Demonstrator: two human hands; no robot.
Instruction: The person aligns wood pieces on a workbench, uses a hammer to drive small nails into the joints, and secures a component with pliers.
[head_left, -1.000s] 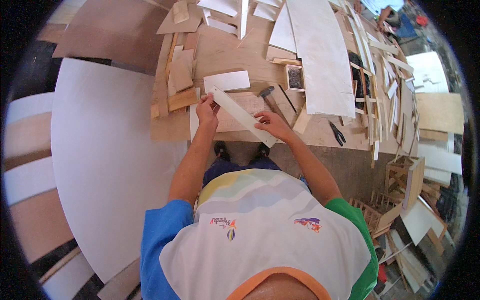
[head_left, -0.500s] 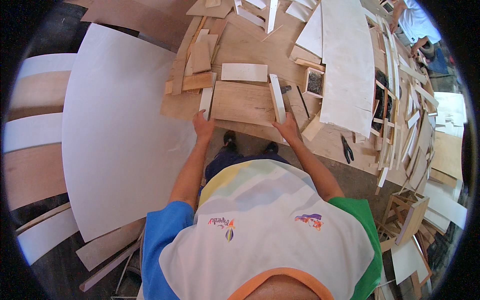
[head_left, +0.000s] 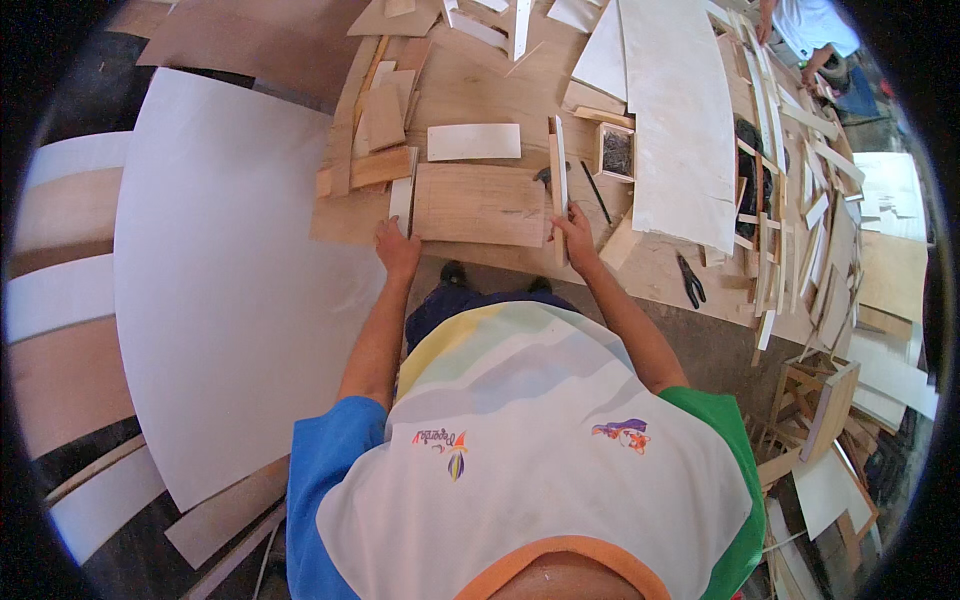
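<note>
A rectangular plywood board (head_left: 480,206) lies at the near edge of the workbench. Along its left end is a narrow white-faced wooden strip (head_left: 402,196), its near end gripped by my left hand (head_left: 398,250). My right hand (head_left: 577,242) has its fingers around the near end of another wooden strip (head_left: 559,165), with a white edge, just right of the board. A loose white panel (head_left: 474,142) rests beyond the board's far edge. Partly behind the right strip shows the dark head of what looks like a hammer (head_left: 543,175).
A small box of nails (head_left: 616,151), a dark thin rod (head_left: 596,192) and black-handled pliers (head_left: 690,281) lie to the right. A long white sheet (head_left: 683,130) crosses the bench. Wood offcuts (head_left: 384,118) pile up at left. Another person (head_left: 815,35) is at the far right.
My right hand has turned its strip from a slant to nearly straight away from me, with more of its wooden side showing. The left strip stays beside the board. The whole view has shifted slightly.
</note>
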